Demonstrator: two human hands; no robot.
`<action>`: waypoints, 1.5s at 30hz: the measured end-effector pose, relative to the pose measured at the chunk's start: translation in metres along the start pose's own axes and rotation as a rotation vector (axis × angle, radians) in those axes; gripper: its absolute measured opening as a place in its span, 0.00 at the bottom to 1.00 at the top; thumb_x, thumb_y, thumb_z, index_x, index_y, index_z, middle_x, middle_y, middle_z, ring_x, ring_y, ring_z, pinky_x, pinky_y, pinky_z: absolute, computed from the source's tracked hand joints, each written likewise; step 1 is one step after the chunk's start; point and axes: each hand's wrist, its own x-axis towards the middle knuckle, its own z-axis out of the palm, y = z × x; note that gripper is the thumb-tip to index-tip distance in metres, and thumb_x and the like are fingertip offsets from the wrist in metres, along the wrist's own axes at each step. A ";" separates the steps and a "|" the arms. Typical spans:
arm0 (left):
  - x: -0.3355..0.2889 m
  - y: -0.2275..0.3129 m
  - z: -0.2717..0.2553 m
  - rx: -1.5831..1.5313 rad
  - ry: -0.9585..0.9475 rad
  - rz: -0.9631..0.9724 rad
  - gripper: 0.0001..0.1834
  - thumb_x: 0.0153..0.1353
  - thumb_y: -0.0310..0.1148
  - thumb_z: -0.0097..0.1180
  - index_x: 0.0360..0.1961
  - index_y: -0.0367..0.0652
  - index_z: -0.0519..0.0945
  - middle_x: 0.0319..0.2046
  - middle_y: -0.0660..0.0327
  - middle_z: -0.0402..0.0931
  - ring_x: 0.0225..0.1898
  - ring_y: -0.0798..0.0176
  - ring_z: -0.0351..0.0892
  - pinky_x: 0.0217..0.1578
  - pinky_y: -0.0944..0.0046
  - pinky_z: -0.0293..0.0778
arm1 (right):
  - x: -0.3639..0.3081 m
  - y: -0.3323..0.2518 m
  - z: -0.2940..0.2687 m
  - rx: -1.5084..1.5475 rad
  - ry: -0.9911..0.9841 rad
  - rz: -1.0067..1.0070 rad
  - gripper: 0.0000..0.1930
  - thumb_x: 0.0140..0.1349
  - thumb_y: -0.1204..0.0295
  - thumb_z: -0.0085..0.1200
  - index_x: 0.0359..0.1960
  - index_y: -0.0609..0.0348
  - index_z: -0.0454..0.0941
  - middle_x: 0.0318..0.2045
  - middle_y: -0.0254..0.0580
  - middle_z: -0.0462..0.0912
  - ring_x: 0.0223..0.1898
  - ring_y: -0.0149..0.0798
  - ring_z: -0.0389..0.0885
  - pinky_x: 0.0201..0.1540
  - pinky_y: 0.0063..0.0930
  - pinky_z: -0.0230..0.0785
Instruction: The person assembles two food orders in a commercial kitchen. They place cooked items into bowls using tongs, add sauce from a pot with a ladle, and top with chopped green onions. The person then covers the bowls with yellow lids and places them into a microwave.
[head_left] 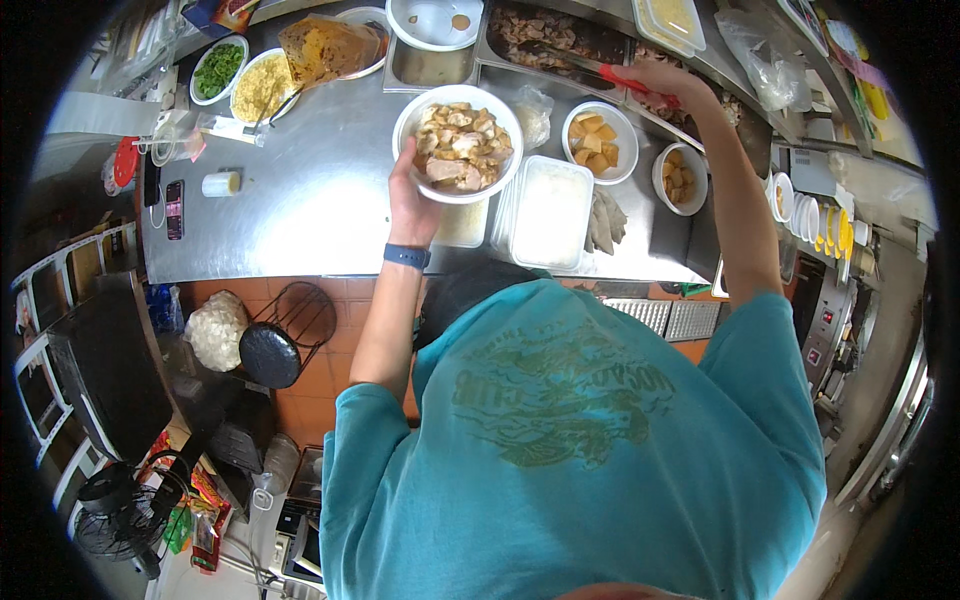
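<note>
A round white bowl (pixel 514 140) filled with cooked, chopped meat pieces (pixel 462 145) is held up over the steel counter. My left hand (pixel 411 203) grips its left side, with the thumb at the rim and the fingers underneath, partly hidden. At the upper right, my right hand (pixel 658 80) is closed on red-handled tongs (pixel 618 77). Their metal end reaches left into a long steel tray (pixel 530 72) of sliced dark meat (pixel 535 35); the tips are hard to make out there.
Bowls of potato-like chunks (pixel 600 145) and more chunks (pixel 678 180) stand to the right. Stacked white plastic containers (pixel 551 212) sit near the front edge. Chopped greens (pixel 218 70), a yellowish minced food (pixel 264 88) and a phone (pixel 175 210) are on the left. A black stool (pixel 270 355) stands below.
</note>
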 end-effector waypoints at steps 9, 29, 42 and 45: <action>0.041 -0.026 0.029 -0.061 -0.124 -0.037 0.28 0.74 0.47 0.44 0.66 0.39 0.65 0.63 0.54 0.70 0.64 0.53 0.69 0.66 0.52 0.64 | -0.048 0.032 0.026 0.533 0.054 0.028 0.26 0.71 0.45 0.47 0.42 0.59 0.78 0.17 0.22 0.67 0.13 0.17 0.56 0.12 0.14 0.48; 0.055 -0.037 0.026 -0.016 -0.149 0.010 0.36 0.69 0.60 0.47 0.66 0.44 0.66 0.64 0.58 0.69 0.64 0.56 0.69 0.66 0.54 0.64 | -0.172 -0.046 0.127 -0.045 0.068 -0.165 0.22 0.73 0.50 0.46 0.45 0.56 0.81 0.18 0.29 0.73 0.19 0.24 0.68 0.23 0.23 0.60; 0.044 -0.031 0.011 -0.059 -0.180 0.007 0.38 0.70 0.63 0.41 0.69 0.44 0.62 0.67 0.55 0.65 0.67 0.53 0.64 0.69 0.48 0.60 | -0.197 -0.044 0.121 0.083 0.011 -0.084 0.21 0.75 0.52 0.44 0.41 0.58 0.79 0.16 0.26 0.68 0.18 0.21 0.64 0.21 0.20 0.56; 0.045 -0.032 0.008 -0.041 -0.185 0.032 0.39 0.70 0.63 0.41 0.69 0.44 0.62 0.67 0.55 0.65 0.67 0.53 0.65 0.68 0.47 0.61 | -0.204 -0.040 0.121 0.038 0.055 -0.056 0.20 0.75 0.53 0.45 0.38 0.57 0.78 0.17 0.24 0.66 0.18 0.21 0.63 0.21 0.19 0.54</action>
